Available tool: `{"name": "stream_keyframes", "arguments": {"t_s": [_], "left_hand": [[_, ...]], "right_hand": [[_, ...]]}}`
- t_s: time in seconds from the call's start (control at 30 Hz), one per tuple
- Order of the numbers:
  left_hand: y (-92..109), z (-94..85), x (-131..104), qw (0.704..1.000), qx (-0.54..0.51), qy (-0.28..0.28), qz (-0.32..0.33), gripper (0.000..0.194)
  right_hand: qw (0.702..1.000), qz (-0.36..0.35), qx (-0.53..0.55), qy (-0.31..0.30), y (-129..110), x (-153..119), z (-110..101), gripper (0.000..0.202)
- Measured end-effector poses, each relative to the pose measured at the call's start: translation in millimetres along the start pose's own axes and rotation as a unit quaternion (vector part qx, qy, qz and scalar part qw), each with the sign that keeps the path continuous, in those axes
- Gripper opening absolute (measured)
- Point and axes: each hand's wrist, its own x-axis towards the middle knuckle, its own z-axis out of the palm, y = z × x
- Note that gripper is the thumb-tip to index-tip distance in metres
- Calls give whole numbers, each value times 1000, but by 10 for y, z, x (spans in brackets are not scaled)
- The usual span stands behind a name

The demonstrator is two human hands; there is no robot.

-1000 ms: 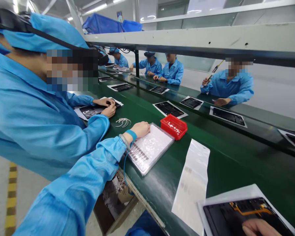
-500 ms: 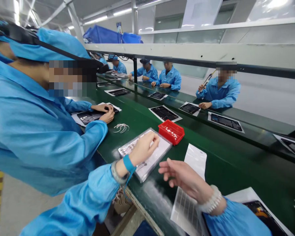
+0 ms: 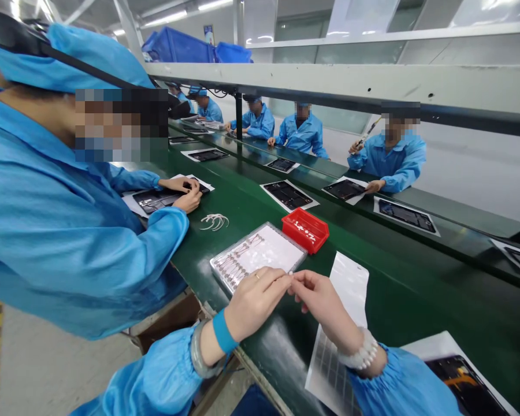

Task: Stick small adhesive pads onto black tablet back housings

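Observation:
My left hand (image 3: 257, 300), with a blue wrist strap, is closed in a pinch over the near edge of a clear-edged tray (image 3: 281, 245). Rows of small round parts with thin leads (image 3: 231, 268) lie on the tray's left side. My right hand (image 3: 323, 300), wearing a beaded bracelet, meets the left at the fingertips, its fingers pinched. A tiny white piece shows between the two hands; which one grips it is unclear. Beside my right wrist lies a white sheet (image 3: 349, 289) with a gridded strip below it.
A red bin (image 3: 305, 230) with white bits stands behind the tray. White curved strips (image 3: 215, 222) lie left of it. A black panel (image 3: 463, 381) sits at lower right. A person in blue (image 3: 69, 231) works close on my left; others sit across the green table (image 3: 242, 196).
My left hand has moved off the tray's middle toward me, and its fingertips now meet my right hand's. The right fingers have closed from a spread pose.

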Motion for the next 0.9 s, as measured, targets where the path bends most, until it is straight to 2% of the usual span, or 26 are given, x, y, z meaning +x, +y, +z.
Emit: {"name": "stream_keyframes", "arguments": {"t_s": [0.13, 0.27, 0.33, 0.47, 0.57, 0.67, 0.77, 0.83, 0.9], "left_hand": [[-10, 43, -14, 1000, 17, -6, -14, 20], [45, 94, -37, 998, 22, -24, -49, 26], [11, 120, -22, 996, 31, -36, -75, 26], [-215, 158, 65, 987, 80, -46, -132, 22], [-244, 153, 152, 984, 107, -59, -128, 33], [35, 153, 218, 991, 75, -98, -60, 40], [453, 205, 257, 993, -11, -114, 5, 23], [702, 280, 270, 990, -70, -118, 9, 22], [914, 384, 262, 979, -144, -146, -19, 29]], "right_hand": [[992, -64, -105, 0, -9, -41, -5, 17], [987, -94, -131, -7, 6, -54, 0, 18], [988, -91, -126, -8, 17, -54, -6, 19], [994, -54, -99, 5, 22, -95, -89, 21], [996, -29, -83, 6, 19, -187, -233, 25], [997, -10, -75, -6, 36, -335, -425, 29], [996, -20, -86, -16, 89, -546, -636, 28], [992, -53, -115, 14, 154, -732, -768, 24], [983, -93, -141, 73, 250, -953, -877, 19]]}}
